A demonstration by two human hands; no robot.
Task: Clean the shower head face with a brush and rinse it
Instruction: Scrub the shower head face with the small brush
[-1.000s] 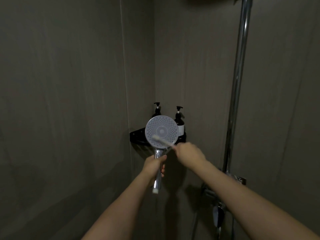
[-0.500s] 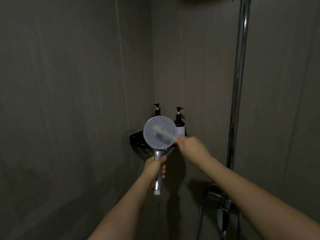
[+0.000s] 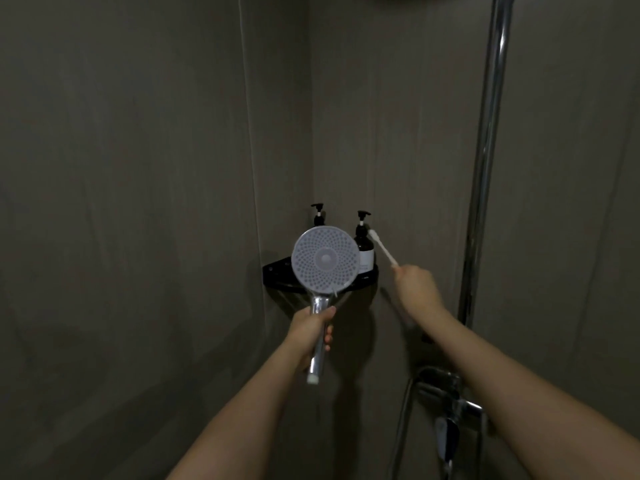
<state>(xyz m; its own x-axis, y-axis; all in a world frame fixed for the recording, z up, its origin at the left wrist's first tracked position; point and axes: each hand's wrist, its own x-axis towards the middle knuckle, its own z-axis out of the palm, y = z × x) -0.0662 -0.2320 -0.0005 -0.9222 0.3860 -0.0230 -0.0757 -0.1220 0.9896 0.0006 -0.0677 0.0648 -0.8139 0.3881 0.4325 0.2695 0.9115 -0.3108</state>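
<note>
A round shower head (image 3: 325, 259) with a pale dotted face points toward me, upright on its chrome handle. My left hand (image 3: 311, 329) grips that handle below the face. My right hand (image 3: 414, 285) holds a thin white brush (image 3: 382, 246) out to the right of the head. The brush tip points up and left, a short gap away from the rim, not touching the face.
A black corner shelf (image 3: 277, 271) behind the shower head carries two dark pump bottles (image 3: 363, 240). A chrome riser pipe (image 3: 485, 161) runs up the right wall. The mixer valve (image 3: 446, 389) and hose sit at the lower right. Grey walls meet in the corner.
My right hand has pulled the brush off the shower head face and moved it to the right. The left hand keeps the head in about the same place.
</note>
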